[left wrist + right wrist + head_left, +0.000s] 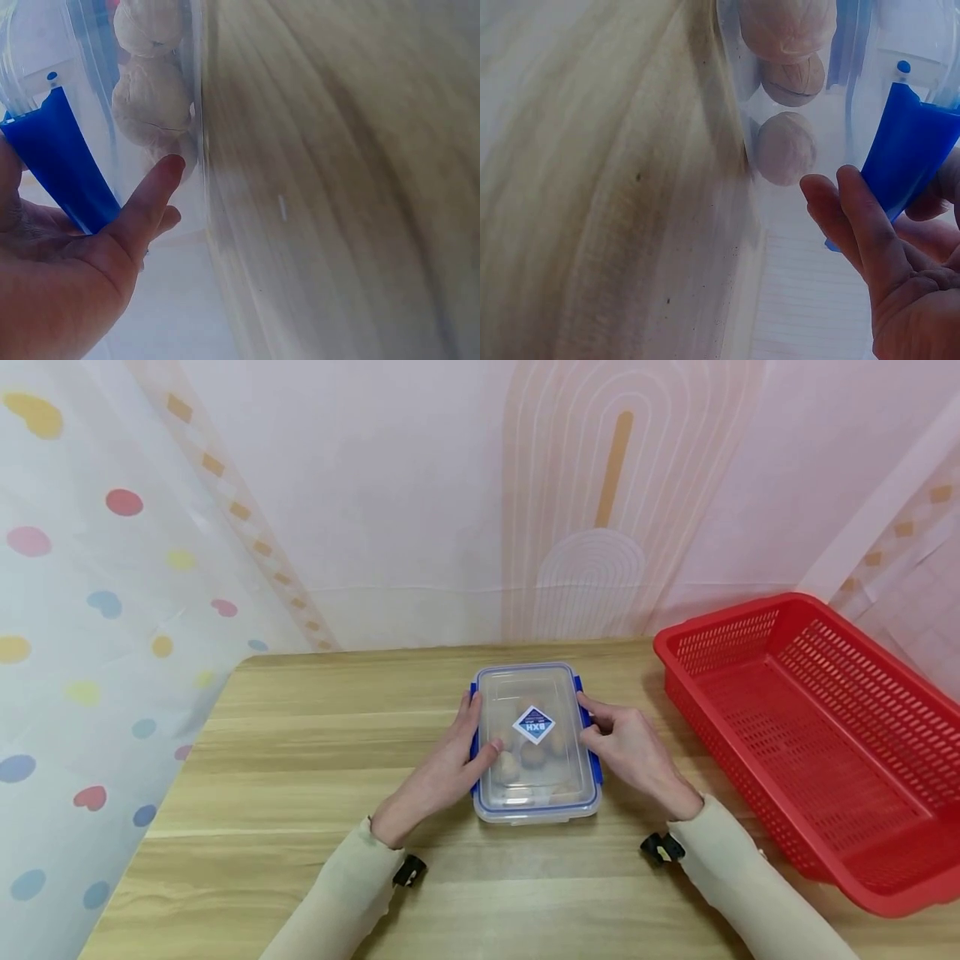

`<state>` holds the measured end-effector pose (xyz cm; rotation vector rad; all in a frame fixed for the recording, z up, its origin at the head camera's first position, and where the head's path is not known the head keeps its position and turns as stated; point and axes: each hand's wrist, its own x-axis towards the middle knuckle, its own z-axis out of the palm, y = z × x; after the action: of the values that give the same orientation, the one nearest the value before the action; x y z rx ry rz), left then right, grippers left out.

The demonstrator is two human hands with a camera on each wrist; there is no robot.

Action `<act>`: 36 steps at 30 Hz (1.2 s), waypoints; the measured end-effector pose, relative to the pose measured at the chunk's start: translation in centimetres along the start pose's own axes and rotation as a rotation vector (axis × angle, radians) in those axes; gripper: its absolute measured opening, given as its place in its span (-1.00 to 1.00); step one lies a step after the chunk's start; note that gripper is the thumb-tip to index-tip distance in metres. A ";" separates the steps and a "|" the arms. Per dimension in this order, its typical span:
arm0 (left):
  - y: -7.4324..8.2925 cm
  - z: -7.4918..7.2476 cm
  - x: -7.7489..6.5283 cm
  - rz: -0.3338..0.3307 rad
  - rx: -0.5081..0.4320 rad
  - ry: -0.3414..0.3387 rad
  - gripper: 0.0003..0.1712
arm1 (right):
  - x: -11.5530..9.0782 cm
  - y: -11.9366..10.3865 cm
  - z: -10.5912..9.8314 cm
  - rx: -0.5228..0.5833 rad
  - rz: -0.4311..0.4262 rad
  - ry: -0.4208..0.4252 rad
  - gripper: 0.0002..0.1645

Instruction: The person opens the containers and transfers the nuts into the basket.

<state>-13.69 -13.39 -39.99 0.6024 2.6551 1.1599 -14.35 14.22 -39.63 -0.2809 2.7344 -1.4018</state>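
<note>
A clear plastic food container [551, 781] with a blue-edged lid and a diamond-shaped label lies flat on the table. Several round tan things that look like walnuts [786, 148] show through its wall. My left hand [444, 762] holds the container's left side, thumb on the lid and fingers along the wall, by a blue clip [60, 161]. On the opposite side, my right hand [637, 752] has its thumb and fingers at another blue clip [907, 150]. Both clips slant outward from the walls in the wrist views.
A large red plastic basket [750, 752] with perforated walls stands at the right, beside my right forearm. The wooden table [315, 760] extends to the left of the container. A patterned cloth backdrop [405, 485] rises behind the table's far edge.
</note>
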 end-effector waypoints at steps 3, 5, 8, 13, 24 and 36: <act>0.0 0.1 0.0 -0.006 0.006 0.003 -0.07 | 0.1 0.0 0.0 0.003 -0.005 0.001 -0.35; 0.0 0.1 -0.1 -0.006 0.006 0.008 -0.08 | 0.1 0.1 0.0 0.013 -0.013 0.003 -0.36; -0.1 0.1 -0.1 -0.005 0.007 0.019 -0.09 | 0.2 0.7 0.0 0.040 0.002 0.008 -0.39; -0.1 0.0 0.0 0.008 0.024 0.013 -0.11 | -0.1 1.5 -0.2 0.083 0.031 -0.010 -0.40; -0.2 -0.2 0.0 -0.004 -0.008 0.016 -0.12 | -0.5 1.3 -0.9 0.201 0.113 -0.157 -0.28; -0.3 -0.1 0.1 0.001 -0.012 0.021 -0.10 | -1.2 1.2 -1.1 0.328 0.178 -0.213 -0.26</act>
<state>-13.89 -13.65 -40.16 0.5925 2.6634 1.1884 -13.49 16.00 -40.02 -0.1534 2.2558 -1.6307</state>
